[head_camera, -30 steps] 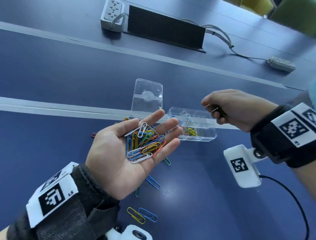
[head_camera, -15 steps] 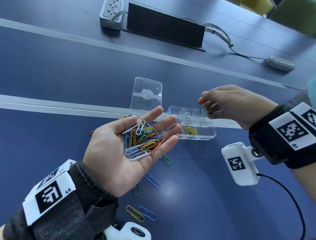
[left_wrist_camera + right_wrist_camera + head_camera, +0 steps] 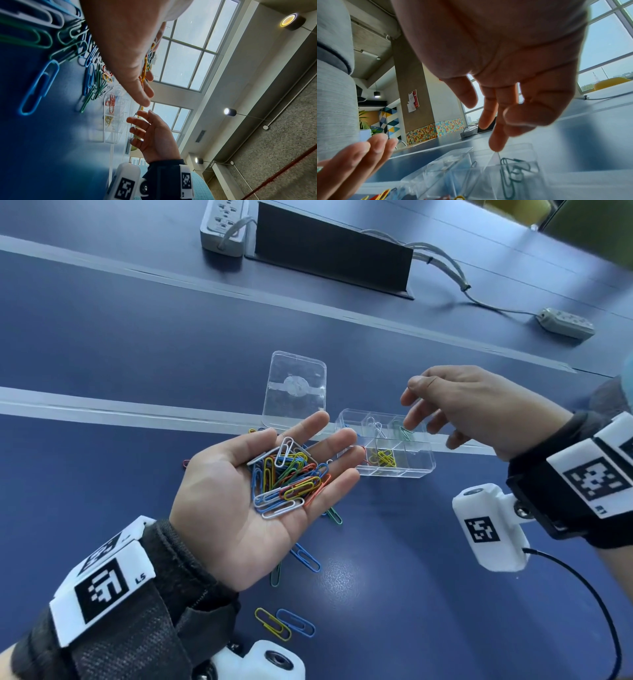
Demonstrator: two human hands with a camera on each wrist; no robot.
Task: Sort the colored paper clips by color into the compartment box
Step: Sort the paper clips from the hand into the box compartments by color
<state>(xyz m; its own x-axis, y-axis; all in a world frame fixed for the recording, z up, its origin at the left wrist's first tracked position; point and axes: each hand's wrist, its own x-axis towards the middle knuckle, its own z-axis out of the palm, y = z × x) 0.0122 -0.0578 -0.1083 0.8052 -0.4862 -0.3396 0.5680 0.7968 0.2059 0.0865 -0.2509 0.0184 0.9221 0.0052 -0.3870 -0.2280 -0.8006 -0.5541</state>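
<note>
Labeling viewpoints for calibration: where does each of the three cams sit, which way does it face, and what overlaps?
Head: worn on the head, facing forward and down at the table; shows left hand palm-up with a pile of clips, right hand over the compartment box.
Left wrist: under the left hand, facing along it toward windows and ceiling; right hand also visible.
Right wrist: under the right hand, facing along its fingers toward the box's green clips; left fingertips visible.
Shared: all three show both hands and the compartment box.
</note>
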